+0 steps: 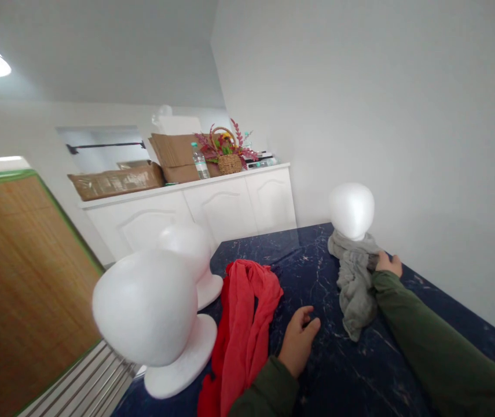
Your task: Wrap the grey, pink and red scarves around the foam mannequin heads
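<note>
A white foam mannequin head [352, 209] stands at the far side of the dark marble table [338, 370], with a grey scarf [354, 284] wrapped round its neck and hanging down. My right hand [387, 263] grips the scarf beside the neck. My left hand [298, 341] rests on the table with fingers loosely curled and nothing in it, just right of a red scarf [241, 330]. The red scarf lies bunched on the table. Two more white foam heads [147, 313] [189, 249] stand at the left edge.
A white cabinet [195, 211] stands against the far wall. It carries cardboard boxes [117, 179], a water bottle [201, 162] and a flower basket [228, 153]. A bamboo-mat panel with green trim [17, 278] stands at the left. A white wall runs close along the table's right.
</note>
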`<state>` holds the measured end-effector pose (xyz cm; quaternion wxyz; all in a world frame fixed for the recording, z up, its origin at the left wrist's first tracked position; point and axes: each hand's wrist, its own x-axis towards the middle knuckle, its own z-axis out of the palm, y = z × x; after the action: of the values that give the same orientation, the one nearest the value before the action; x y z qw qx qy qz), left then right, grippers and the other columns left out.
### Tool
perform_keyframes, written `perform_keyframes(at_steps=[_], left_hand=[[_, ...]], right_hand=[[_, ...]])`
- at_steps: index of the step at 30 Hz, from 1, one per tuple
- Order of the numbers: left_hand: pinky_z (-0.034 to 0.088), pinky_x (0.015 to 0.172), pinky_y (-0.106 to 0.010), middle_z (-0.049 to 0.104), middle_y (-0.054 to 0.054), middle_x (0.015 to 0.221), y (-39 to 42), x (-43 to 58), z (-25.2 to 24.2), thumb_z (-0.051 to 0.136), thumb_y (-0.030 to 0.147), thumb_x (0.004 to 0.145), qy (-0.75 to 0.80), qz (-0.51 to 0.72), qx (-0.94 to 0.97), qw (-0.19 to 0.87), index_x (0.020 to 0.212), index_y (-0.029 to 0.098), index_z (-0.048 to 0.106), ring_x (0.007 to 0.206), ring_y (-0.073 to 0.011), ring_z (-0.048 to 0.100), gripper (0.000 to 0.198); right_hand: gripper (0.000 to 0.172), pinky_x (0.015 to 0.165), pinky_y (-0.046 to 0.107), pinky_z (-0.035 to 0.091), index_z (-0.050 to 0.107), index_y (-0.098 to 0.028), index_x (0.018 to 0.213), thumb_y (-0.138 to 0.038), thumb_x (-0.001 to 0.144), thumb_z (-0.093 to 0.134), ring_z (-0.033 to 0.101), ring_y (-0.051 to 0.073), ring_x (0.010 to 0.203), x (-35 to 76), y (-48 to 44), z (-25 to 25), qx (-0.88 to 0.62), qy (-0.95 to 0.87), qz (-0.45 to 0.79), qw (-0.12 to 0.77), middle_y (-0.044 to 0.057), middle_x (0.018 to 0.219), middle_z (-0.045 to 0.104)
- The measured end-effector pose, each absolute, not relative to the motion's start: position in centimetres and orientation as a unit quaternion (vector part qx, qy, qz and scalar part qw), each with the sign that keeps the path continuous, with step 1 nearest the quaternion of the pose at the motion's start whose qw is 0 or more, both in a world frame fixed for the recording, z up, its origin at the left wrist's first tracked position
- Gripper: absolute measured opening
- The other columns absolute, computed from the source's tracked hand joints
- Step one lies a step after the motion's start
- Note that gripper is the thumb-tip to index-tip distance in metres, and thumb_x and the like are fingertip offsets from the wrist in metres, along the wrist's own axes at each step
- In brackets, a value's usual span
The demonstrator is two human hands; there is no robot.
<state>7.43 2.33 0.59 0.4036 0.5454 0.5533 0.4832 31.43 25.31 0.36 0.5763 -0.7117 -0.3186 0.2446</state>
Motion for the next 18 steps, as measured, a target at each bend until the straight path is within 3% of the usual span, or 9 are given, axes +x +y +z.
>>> perform_keyframes(at_steps=[4, 7, 11, 14, 16, 18], left_hand=[[0.038, 0.086, -0.031, 0.057, -0.011, 0.106, 2.1, 7.0, 1.5, 0.05, 0.032, 0.074, 0.58, 0.49, 0.578, 0.298, 0.105, 0.014, 0.054, 0.098, -0.0214, 0.051, 0.036], [0.033, 0.092, -0.034, 0.057, -0.01, 0.105, 1.6, 5.0, 3.4, 0.05, 0.03, 0.073, 0.596, 0.492, 0.624, 0.114, 0.1, 0.016, 0.057, 0.101, -0.0233, 0.049, 0.031], [0.029, 0.091, -0.048, 0.048, -0.02, 0.116, 1.2, 1.1, 4.7, 0.059, 0.034, 0.065, 0.721, 0.386, 0.561, -0.124, 0.109, 0.012, 0.051, 0.108, -0.0364, 0.042, 0.05], [0.035, 0.076, -0.054, 0.051, -0.026, 0.107, 1.5, -0.9, 3.6, 0.07, 0.034, 0.052, 0.801, 0.316, 0.49, -0.138, 0.092, 0.01, 0.058, 0.095, -0.0445, 0.047, 0.048], [0.038, 0.07, -0.051, 0.059, -0.022, 0.088, 1.8, -1.7, 2.8, 0.066, 0.029, 0.056, 0.817, 0.288, 0.487, -0.109, 0.074, 0.013, 0.058, 0.084, -0.0407, 0.054, 0.026], [0.039, 0.069, -0.048, 0.062, -0.016, 0.074, 2.1, -2.2, 2.7, 0.058, 0.026, 0.065, 0.828, 0.257, 0.491, -0.088, 0.069, 0.015, 0.056, 0.077, -0.0356, 0.057, 0.012]], right_hand=[[0.06, 0.101, 0.036, 0.022, 0.035, 0.003, 0.123, -0.033, 0.076, 0.041, 0.031, 0.029, 0.121, 31.2, 22.4, 0.3, -0.696, -0.328, 0.221, 0.599, 0.022, 0.129, 0.035], [0.056, 0.101, 0.037, 0.022, 0.041, 0.002, 0.118, -0.028, 0.071, 0.044, 0.033, 0.029, 0.118, 30.5, 19.8, 0.6, -0.683, -0.353, 0.177, 0.614, 0.022, 0.125, 0.04], [0.047, 0.098, 0.036, 0.026, 0.047, -0.007, 0.11, -0.028, 0.068, 0.047, 0.038, 0.024, 0.113, 27.4, 14.7, 1.1, -0.587, -0.487, 0.147, 0.629, 0.015, 0.116, 0.048], [0.042, 0.083, 0.036, 0.041, 0.045, -0.012, 0.106, -0.037, 0.072, 0.045, 0.05, 0.021, 0.097, 22.8, 9.6, 0.8, -0.454, -0.579, 0.301, 0.607, 0.013, 0.106, 0.051], [0.045, 0.064, 0.033, 0.046, 0.042, -0.014, 0.105, -0.045, 0.073, 0.043, 0.056, 0.018, 0.076, 19.5, 6.4, 0.1, -0.41, -0.572, 0.459, 0.543, 0.009, 0.09, 0.055], [0.049, 0.052, 0.029, 0.044, 0.044, -0.015, 0.101, -0.053, 0.069, 0.047, 0.056, 0.015, 0.062, 16.7, 4.0, -0.8, -0.376, -0.559, 0.585, 0.451, 0.004, 0.075, 0.055]])
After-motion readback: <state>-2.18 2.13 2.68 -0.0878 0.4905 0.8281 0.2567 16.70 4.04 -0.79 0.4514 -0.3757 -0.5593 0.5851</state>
